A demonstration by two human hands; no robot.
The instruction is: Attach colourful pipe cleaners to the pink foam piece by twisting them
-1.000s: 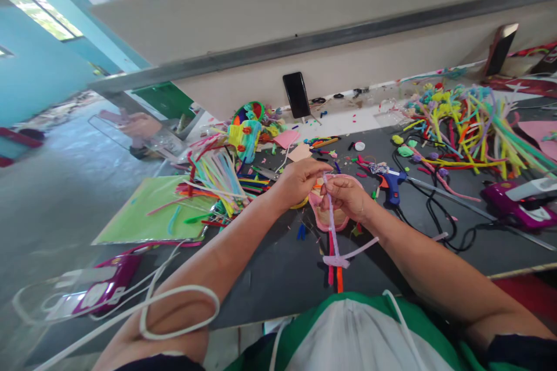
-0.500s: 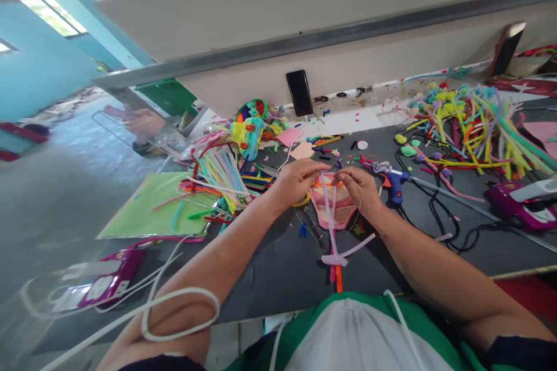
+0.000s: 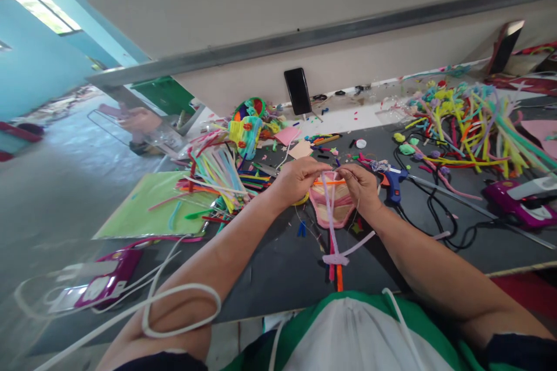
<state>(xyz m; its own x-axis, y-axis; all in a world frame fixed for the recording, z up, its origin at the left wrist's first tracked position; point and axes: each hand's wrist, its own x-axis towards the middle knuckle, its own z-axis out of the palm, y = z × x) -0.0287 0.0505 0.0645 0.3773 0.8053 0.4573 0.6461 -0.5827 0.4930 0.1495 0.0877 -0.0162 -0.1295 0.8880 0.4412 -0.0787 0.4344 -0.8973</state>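
A lilac pipe cleaner (image 3: 329, 214) runs from my fingertips down to a lilac crosspiece near the table's front. My left hand (image 3: 300, 181) pinches its upper end. Close beside it, my right hand (image 3: 360, 184) is closed, its fingertips at the top of a second lilac strand. Beneath both hands lies a pink-edged, striped fuzzy piece (image 3: 342, 206) on the dark table. An orange pipe cleaner (image 3: 340, 278) and a pink one stick out below the crosspiece.
Pipe cleaner bundles lie left (image 3: 221, 171) and right (image 3: 470, 122). A blue glue gun (image 3: 395, 184) with black cord is right of my right hand. A phone (image 3: 298, 91) leans on the partition. White cable (image 3: 183, 288) crosses my left arm. Purple power strips (image 3: 108, 281) flank both sides.
My right hand's fingers have shifted slightly at the top of the lilac strands, and more of the orange strip shows between the hands. The view has moved a little.
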